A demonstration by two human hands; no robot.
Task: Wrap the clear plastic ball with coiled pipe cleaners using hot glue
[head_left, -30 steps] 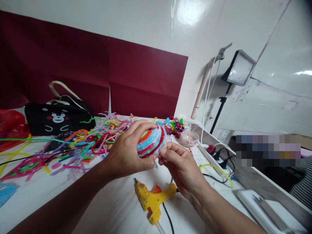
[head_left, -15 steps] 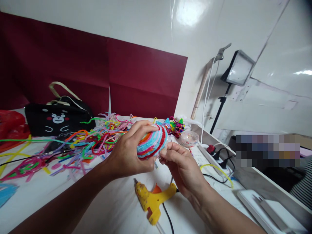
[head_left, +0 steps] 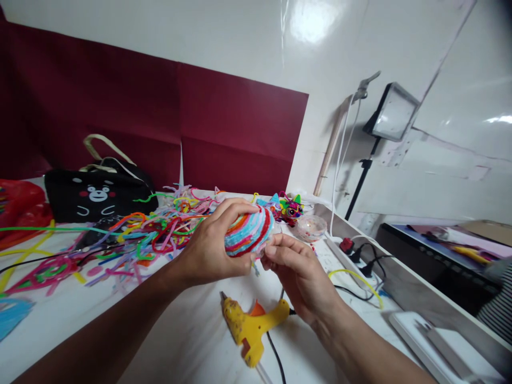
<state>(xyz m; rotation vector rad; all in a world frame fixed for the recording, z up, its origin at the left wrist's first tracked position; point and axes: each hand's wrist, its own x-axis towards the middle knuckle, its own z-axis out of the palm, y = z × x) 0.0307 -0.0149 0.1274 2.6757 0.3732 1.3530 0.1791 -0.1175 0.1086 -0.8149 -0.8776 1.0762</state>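
At far left a red bag (head_left: 24, 210) lies on the white desk (head_left: 180, 341), with a blue piece (head_left: 14, 314) nearer the person. Next stands a black bag (head_left: 98, 197) printed with a bear's face, in front of a maroon sheet (head_left: 240, 133). A tangled heap of colored stems (head_left: 160, 234) spreads from there toward the middle.

The left hand (head_left: 214, 240) has its grip wrapped round the left side of a striped ball (head_left: 250, 232), fingers over the top and thumb beneath. The ball is held above the desk, between the two hands. Below it lies a yellow glue gun (head_left: 252, 325), nozzle toward the upper left.

The right hand (head_left: 292, 261) has a narrow grip, thumb and fingers bunched at the ball's lower right edge; whether they pinch it cannot be told. Beyond are a bright figure (head_left: 291, 210) and a clear bowl (head_left: 311, 228). Farther right come a power strip (head_left: 340, 253) with plugs, a lamp (head_left: 394, 112) on a black stand, and a white box (head_left: 444, 346).
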